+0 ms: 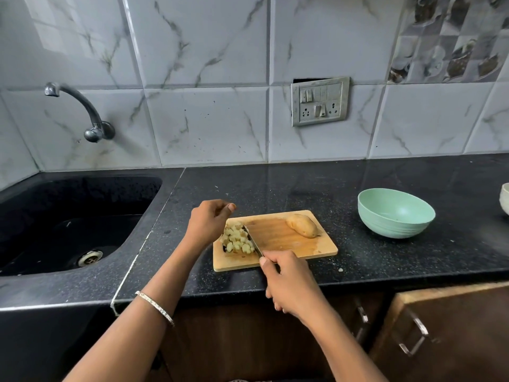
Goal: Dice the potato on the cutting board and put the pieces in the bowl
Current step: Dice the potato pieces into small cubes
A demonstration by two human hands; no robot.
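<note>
A wooden cutting board lies on the black counter. At its left end sits a pile of diced potato pieces. An uncut potato half rests skin up at the board's far right. My right hand grips a knife whose blade lies against the right side of the pile. My left hand hovers at the pile's left side with fingers curled, holding nothing that I can see. A mint green bowl stands empty to the right of the board.
A black sink with a drain is at the left, a wall tap above it. A switch plate is on the tiled wall. A white dish edge shows at far right. Cabinet doors sit below the counter.
</note>
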